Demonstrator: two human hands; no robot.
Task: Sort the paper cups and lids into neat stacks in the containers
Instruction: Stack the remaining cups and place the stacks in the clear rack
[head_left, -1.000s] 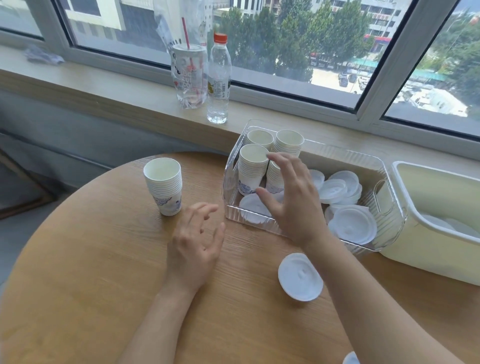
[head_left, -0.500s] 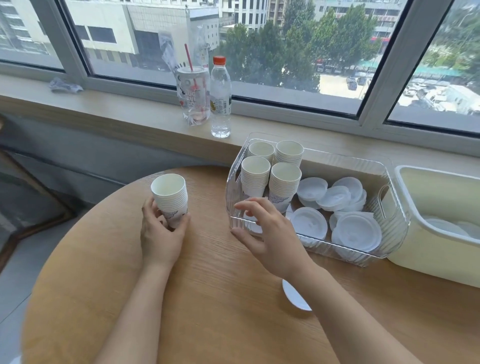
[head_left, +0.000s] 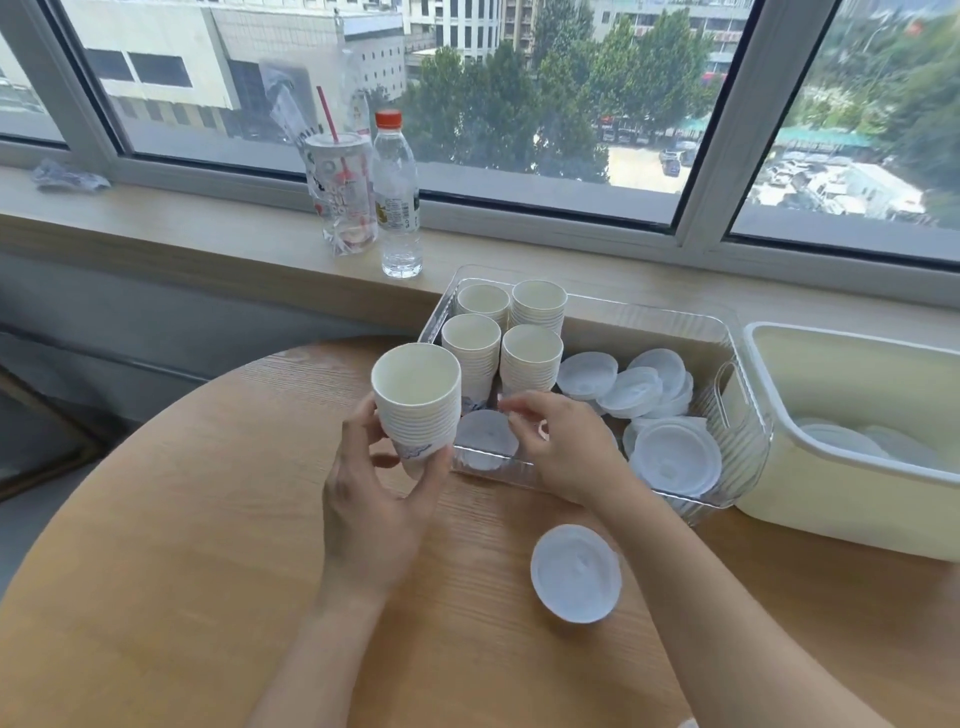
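One cup stack (head_left: 417, 402) in L hand (head_left: 375, 512)

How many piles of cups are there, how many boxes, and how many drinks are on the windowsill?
Cup stacks: 5, four in the clear bin and one in the left hand
Boxes: 2, the clear bin and the cream tub
Drinks on the sill: 2
Total: 9

white cup stack (head_left: 418, 410) upright, lid (head_left: 575, 572) flat on table
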